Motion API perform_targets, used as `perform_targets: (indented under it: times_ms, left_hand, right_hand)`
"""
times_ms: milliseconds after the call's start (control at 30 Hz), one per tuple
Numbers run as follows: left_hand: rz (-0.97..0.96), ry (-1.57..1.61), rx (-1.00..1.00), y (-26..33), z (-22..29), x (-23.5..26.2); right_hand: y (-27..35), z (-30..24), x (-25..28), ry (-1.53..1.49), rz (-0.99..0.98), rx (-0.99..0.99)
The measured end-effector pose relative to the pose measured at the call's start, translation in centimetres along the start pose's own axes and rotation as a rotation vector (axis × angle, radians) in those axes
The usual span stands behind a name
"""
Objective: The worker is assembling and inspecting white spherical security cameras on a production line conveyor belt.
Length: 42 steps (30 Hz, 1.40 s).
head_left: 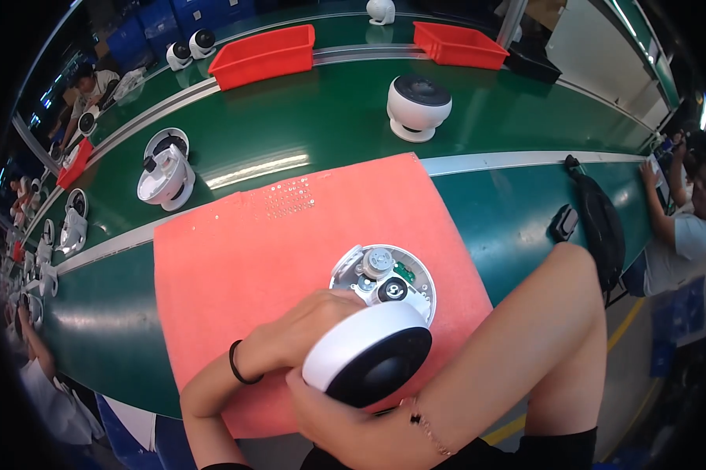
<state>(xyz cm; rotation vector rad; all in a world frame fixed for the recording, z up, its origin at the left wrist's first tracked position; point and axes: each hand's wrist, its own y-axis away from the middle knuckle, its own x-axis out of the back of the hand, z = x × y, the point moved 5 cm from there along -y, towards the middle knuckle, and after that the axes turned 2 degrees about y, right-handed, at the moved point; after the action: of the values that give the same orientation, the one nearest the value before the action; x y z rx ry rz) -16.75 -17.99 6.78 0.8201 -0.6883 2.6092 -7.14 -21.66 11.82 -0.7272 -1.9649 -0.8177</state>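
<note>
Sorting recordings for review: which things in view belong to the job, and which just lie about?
In the job: black-faced white housing, open white shell with motor, pink mat, tiny metal pieces.

Apparently lying about: black bag, red bins.

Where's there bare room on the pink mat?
The pink mat is bare left of the left hand, below the small shiny parts, and at top right, above the open housing. Crowded: around that housing, dome and right hand.
</note>
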Motion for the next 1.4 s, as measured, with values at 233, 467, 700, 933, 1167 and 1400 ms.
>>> perform_targets:
  times_ms: [233,467,700,933,1167,1400]
  left_hand:
    - [0.249,0.189,-0.009,2.6,-0.8,0.1]
    - [0.35,0.22,-0.074,3.4,-0.6,-0.4]
    - [0.426,-0.059,-0.134,4.3,1.4,0.9]
    - [0.377,-0.121,-0.038,4.6,2.1,1.4]
    - [0.368,-0.201,0.167,6.0,3.0,2.4]
    - [0.424,-0.208,0.545,7.2,2.7,3.4]
  right_hand:
    - [-1.7,-1.1,-6.3,-0.393,0.112,0.175]
    - [1.3,3.1,-10.1,-2.154,0.371,-0.202]
    - [6.4,4.2,-8.8,-1.912,0.538,-0.499]
    - [10.2,6.4,-2.5,-1.399,0.532,-0.69]
    - [9.2,7.7,2.6,-1.189,0.401,-0.746]
    - [6.9,9.3,5.8,-0.999,0.684,-0.529]
